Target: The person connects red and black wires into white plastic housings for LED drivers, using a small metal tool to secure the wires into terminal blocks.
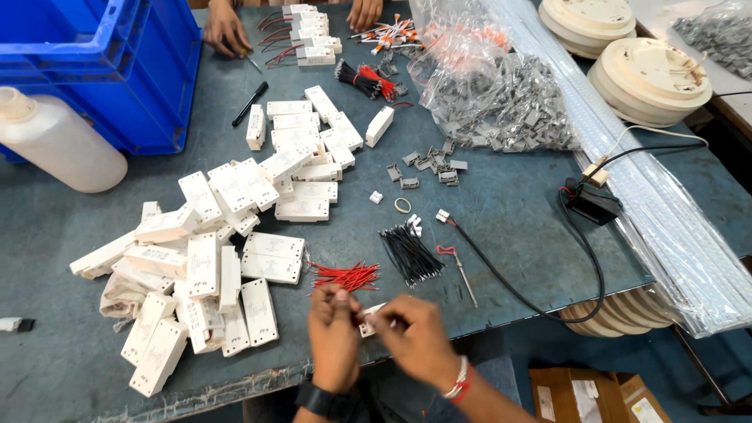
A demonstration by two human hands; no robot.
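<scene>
My left hand (pixel 333 333) and my right hand (pixel 415 337) meet at the table's near edge, both pinching a small white rectangular module (pixel 370 321) with a thin wire at its end. Just beyond them lie a bundle of short red wires (pixel 345 276) and a bundle of short black wires (pixel 409 252). A heap of white rectangular modules (pixel 211 251) spreads to the left of my hands. A dark watch sits on my left wrist, a red and white band on my right.
A blue crate (pixel 102 63) and a white plastic bottle (pixel 55 141) stand at far left. Bags of grey clips (pixel 501 102), round white fixtures (pixel 650 78) and a black cable (pixel 533 290) lie at right. Another person's hands (pixel 227 31) work at the far edge.
</scene>
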